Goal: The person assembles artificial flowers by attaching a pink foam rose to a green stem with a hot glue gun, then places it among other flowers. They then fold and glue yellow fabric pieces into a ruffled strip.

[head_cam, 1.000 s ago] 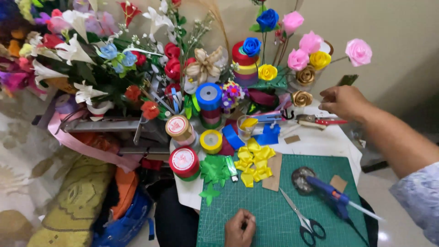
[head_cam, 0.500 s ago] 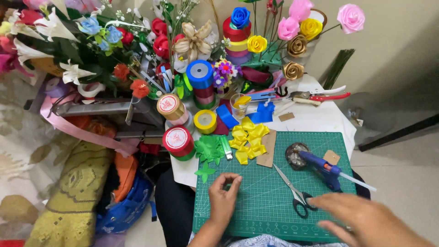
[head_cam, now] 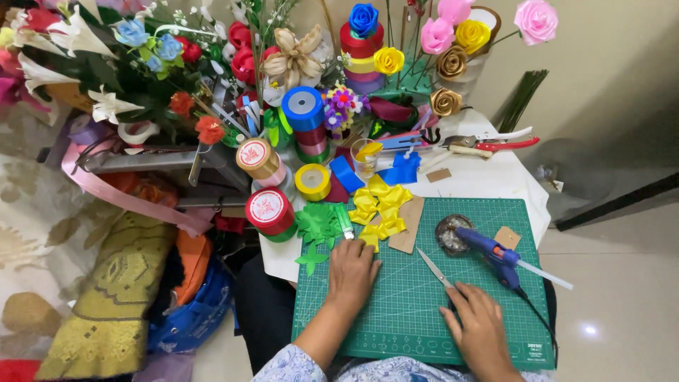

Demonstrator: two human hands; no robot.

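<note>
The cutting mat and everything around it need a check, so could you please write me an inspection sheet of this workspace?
Surface: green cutting mat on a white table.
Job's things: scissors; yellow ribbon pieces; green ribbon pieces.
Clutter: ribbon spools; blue glue gun; red-handled pruners.
Grips: left hand flat on mat; right hand covers the scissor handles.
Cables: glue gun cord runs off the mat.
Surroundings: ribbon roses, artificial flowers, fabric on the floor.
</note>
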